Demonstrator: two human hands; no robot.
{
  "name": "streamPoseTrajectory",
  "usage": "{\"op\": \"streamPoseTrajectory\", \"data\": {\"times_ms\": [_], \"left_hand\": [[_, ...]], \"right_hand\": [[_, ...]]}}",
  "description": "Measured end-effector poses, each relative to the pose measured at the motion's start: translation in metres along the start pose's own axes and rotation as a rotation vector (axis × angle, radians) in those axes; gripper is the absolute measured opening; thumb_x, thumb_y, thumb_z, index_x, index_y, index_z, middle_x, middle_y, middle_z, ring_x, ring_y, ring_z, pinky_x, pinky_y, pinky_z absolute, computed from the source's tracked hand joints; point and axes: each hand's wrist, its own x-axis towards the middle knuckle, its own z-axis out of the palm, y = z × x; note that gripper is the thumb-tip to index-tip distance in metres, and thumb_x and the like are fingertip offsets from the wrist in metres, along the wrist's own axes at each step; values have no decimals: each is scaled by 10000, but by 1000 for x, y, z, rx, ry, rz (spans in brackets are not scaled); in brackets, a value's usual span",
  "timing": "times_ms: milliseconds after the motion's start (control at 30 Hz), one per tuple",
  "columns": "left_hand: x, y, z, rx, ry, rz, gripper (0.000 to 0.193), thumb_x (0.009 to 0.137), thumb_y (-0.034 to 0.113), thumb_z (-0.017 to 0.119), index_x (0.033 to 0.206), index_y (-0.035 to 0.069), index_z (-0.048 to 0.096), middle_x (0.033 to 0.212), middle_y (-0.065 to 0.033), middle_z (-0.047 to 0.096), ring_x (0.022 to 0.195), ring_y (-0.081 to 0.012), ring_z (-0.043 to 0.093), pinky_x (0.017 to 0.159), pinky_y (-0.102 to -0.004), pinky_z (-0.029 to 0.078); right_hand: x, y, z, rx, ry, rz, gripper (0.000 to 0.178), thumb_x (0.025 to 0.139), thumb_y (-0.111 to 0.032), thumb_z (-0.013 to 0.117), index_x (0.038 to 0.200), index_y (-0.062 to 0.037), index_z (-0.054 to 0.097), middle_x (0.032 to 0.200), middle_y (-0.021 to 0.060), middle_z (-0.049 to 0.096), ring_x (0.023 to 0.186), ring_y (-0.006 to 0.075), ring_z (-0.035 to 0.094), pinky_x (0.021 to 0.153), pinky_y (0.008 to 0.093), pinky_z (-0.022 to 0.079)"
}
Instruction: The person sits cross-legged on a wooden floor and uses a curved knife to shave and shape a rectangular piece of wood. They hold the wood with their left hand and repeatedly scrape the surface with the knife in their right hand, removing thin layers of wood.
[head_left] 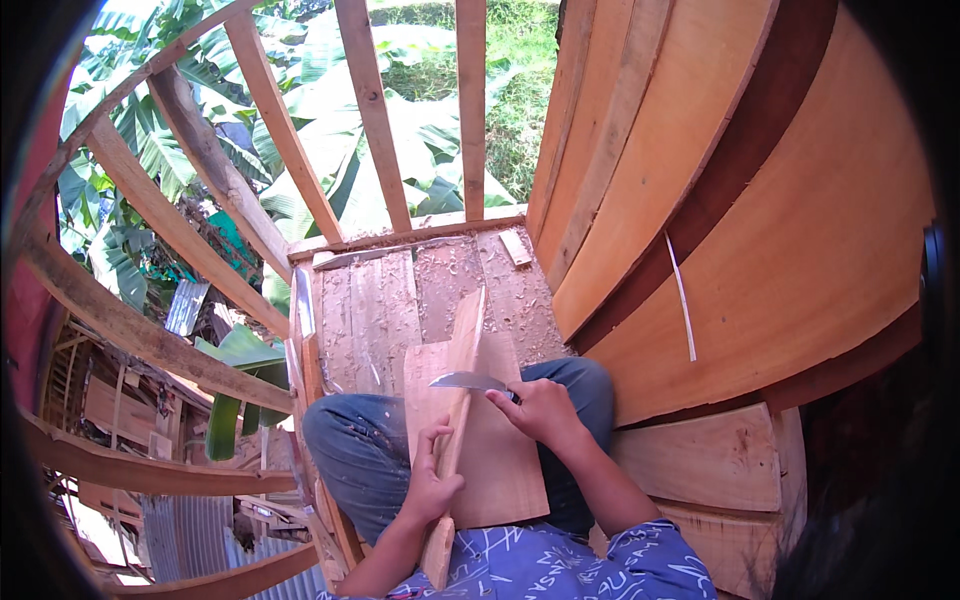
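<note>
The person sits on a plank floor (370,300) with knees apart, wearing blue jeans (350,455) and a blue shirt (560,565) with white line patterns; a wide flat board (510,460) lies across the lap, between the knees; over it stands a narrow wooden plank (466,335), running lengthwise away from the body, its near end close to the shirt and its far end reaching past the wide board's upper edge.

The left hand (432,487) has its grip closed about the lower part of the narrow plank, fingers curled over its side; the right hand (540,408) has its grip wrapped around the dark handle of a knife (467,380), whose curved blade points left and crosses the narrow plank, further from the body than the left hand; one cannot tell whether the edge is biting into the wood.

Wood shavings (455,272) are scattered over the floor, thickest toward the far side, where a small wooden block (515,248) lies near the corner; to the left and ahead rise the slats of a wooden railing (375,120), with broad green leaves (330,150) beyond it; to the right stands a wall of wooden panels (800,240), a thin white strip (682,300) hanging against it.
</note>
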Motion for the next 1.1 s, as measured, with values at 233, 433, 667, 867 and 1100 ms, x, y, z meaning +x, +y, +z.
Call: {"op": "streamPoseTrajectory", "data": {"times_ms": [233,433,667,867,1100], "left_hand": [[-1,-9,-1,-3,-2,-3,691,582,-4,558,1254,97,435,1513,-189,359,1443,-342,292,1177,-407,216],[-10,-14,-4,-11,0,-11,690,577,-1,574,1249,85,441,1510,-198,363,1441,-342,296,1180,-419,215],[-8,-2,4,25,-1,-7,694,571,3,588,1247,77,449,1489,-203,380,1432,-339,308,1175,-412,224],[-5,-7,3,-11,21,0,693,560,20,586,1239,73,455,1482,-194,387,1431,-335,309,1181,-407,210],[-1,5,3,-31,-2,-18,688,558,30,547,1238,80,449,1475,-187,384,1424,-338,315,1173,-400,203]], "right_hand": [[-3,3,-1,-20,2,-56,533,912,-538,591,709,-52,673,592,171,613,605,370,649,555,454,509],[-15,6,10,23,-66,-69,434,893,-480,633,767,-71,707,612,163,625,610,347,657,556,436,513],[-19,3,7,114,10,-55,387,871,-468,665,839,-90,745,628,141,640,616,331,669,566,424,523],[-14,-2,-3,35,-38,-6,465,891,-513,620,808,-67,723,611,150,626,597,344,658,555,436,512],[-18,1,7,124,148,-83,550,936,-552,550,761,-47,676,615,178,620,582,391,637,522,464,494]]}}
